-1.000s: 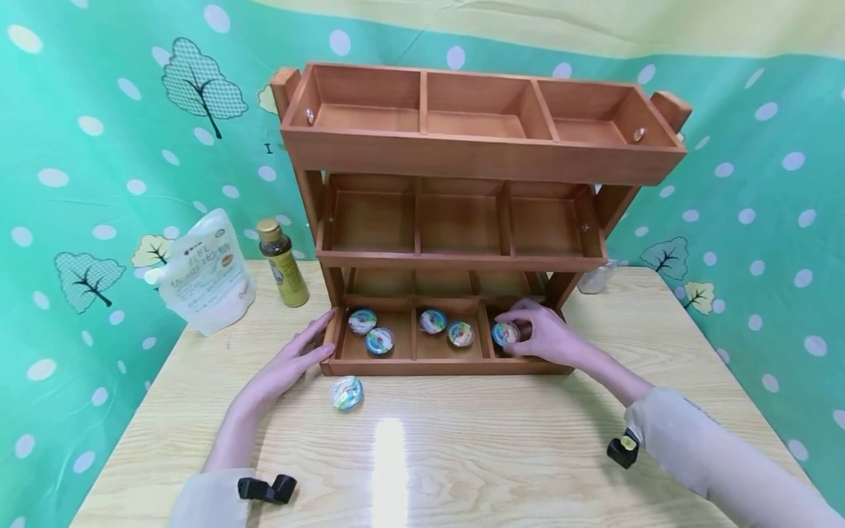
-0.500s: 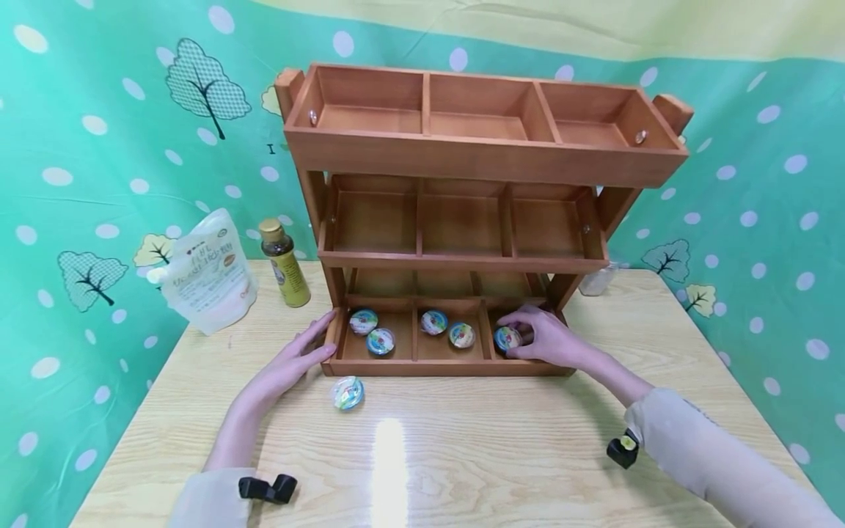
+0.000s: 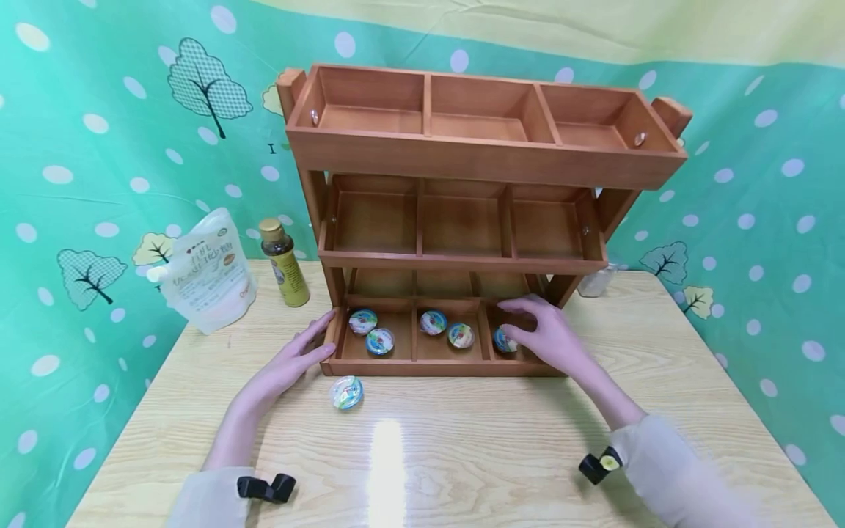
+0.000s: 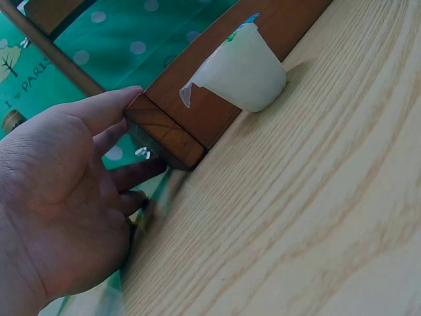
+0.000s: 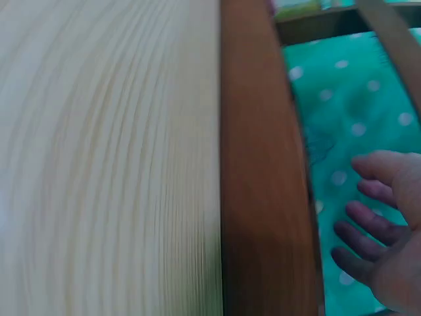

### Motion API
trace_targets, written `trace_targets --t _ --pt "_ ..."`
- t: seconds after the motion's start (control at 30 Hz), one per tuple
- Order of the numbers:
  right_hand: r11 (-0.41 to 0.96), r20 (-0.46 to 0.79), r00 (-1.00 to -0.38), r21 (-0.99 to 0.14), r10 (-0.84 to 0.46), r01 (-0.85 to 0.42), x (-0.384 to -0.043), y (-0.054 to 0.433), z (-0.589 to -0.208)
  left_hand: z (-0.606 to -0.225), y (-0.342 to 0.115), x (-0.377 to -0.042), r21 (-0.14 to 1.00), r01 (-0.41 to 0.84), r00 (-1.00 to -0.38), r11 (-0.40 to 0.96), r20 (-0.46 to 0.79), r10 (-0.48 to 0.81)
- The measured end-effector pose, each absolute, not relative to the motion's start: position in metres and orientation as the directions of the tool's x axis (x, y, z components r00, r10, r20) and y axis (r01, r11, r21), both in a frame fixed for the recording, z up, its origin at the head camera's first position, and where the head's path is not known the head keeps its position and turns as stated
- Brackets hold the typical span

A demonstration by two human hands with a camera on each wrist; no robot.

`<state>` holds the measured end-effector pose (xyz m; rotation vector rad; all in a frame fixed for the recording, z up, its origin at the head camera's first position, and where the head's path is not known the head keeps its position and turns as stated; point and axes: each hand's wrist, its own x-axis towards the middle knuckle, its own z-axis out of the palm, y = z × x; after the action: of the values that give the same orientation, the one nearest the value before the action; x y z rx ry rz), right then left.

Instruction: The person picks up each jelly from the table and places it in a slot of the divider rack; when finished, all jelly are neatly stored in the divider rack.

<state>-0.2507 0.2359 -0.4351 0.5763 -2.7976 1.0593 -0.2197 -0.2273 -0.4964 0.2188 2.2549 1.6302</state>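
My left hand [image 3: 295, 361] touches the left end of the wooden shelf's bottom tray [image 3: 449, 369], fingers extended along its side. Just in front, a small white dessert cup with a printed peel lid [image 3: 347, 393] stands on the table; the left wrist view shows its tapered side [image 4: 243, 69]. My right hand [image 3: 548, 334] is over the tray's right compartment, thumb and fingers spread, holding nothing. A similar cup [image 3: 505, 340] sits beneath it, partly hidden by the thumb. In the right wrist view, that hand [image 5: 388, 230] shows relaxed fingers.
Two cups [image 3: 379, 341] sit in the left compartment and two [image 3: 461, 335] in the middle one. Above are two divided tiers, the top one [image 3: 488, 158] overhanging. A white pouch [image 3: 210, 271] and a brown bottle [image 3: 287, 268] stand left; a clear jar [image 3: 596, 281] is behind right.
The right hand held the cup in the right compartment earlier. It has let go, its fingers have spread, and its forearm has shifted left. The left hand has stayed put.
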Motion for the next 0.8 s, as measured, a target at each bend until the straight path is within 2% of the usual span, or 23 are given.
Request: trace_targets --t 0.17,0.3,0.57,0.8 --pt "0.554 0.291 -0.938 -0.758 -0.187 -0.345 -0.239 0.209 -0.431 -0.496 -0.228 -0.219 0.935 -0.081 -0.931 0.344 -0.195 0.31" --pt "0.43 0.322 -0.935 -0.831 -0.148 -0.354 -0.232 0.185 -0.432 -0.497 -0.228 -0.219 0.933 -0.084 -0.929 0.35 -0.2 0.311" --pt "0.245 0.35 -0.923 -0.892 -0.158 -0.38 -0.222 0.138 -0.427 -0.496 -0.227 -0.22 0.936 -0.087 -0.927 0.342 -0.201 0.316" --pt "0.21 0.338 -0.911 -0.898 -0.237 -0.388 -0.212 0.092 -0.423 -0.496 -0.227 -0.219 0.931 -0.101 -0.926 0.352 -0.217 0.308"
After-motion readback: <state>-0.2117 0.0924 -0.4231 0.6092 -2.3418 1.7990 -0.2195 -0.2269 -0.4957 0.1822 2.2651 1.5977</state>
